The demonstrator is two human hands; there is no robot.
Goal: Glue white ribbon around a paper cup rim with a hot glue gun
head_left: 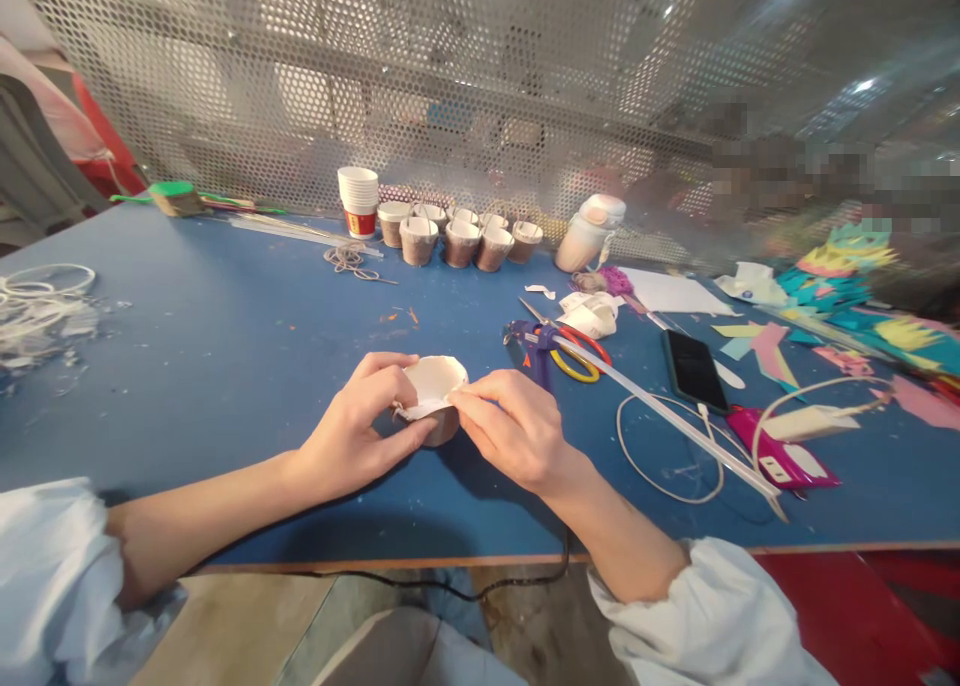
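A small paper cup with a white inside and a brownish outside is tilted between my hands, low over the blue table. My left hand grips it from the left, thumb on the outside and fingers over the rim. On its right side, my right hand pinches the rim between thumb and fingertips. Whether anything small is in that pinch is hidden. To the right of my right hand lies a blue glue gun with a long clear glue stick in it.
Several finished-looking brown cups stand at the back beside stacked white paper cups and a coil of twine. Scissors, a phone, a white cable and paper scraps lie right. White string lies left.
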